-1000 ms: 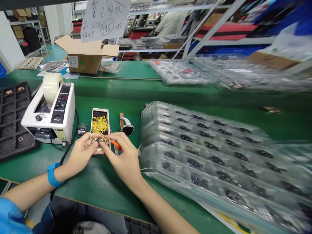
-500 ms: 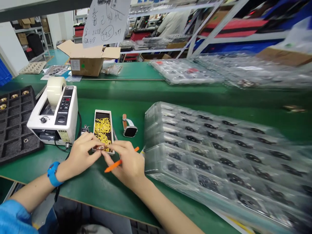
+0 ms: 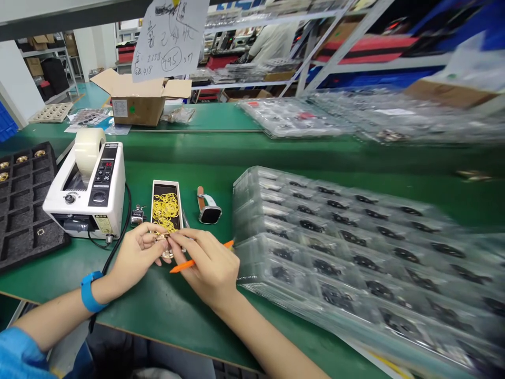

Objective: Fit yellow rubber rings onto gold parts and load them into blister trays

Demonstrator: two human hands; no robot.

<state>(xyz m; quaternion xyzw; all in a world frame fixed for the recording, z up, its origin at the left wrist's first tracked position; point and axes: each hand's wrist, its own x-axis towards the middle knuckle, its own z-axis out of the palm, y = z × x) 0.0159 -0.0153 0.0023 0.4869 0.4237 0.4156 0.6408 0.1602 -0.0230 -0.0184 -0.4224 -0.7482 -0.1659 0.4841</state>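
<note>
My left hand (image 3: 136,251) pinches a small shiny gold-coloured watch case (image 3: 168,254), tilted and partly hidden by the fingers. The fingertips of my right hand (image 3: 211,260) touch the same piece from the other side. An orange pen-shaped stick (image 3: 182,267) is tucked in the right hand and sticks out past the fingers at both ends. Just behind the hands stands an open white box (image 3: 178,202) with many thin yellow rings (image 3: 164,208) in it. To its right a smartwatch (image 3: 210,213) lies on the green bench.
A white tape dispenser (image 3: 84,189) and a small metal tally counter (image 3: 137,216) stand left. Beyond lies a black foam tray (image 3: 35,202) with gold parts. Stacked clear blister trays (image 3: 355,252) fill the right; a cardboard box (image 3: 138,108) sits behind.
The gold watch case has been turned so that more of its face shows, and both hands have shifted slightly toward me. The orange stick stays in the right hand.
</note>
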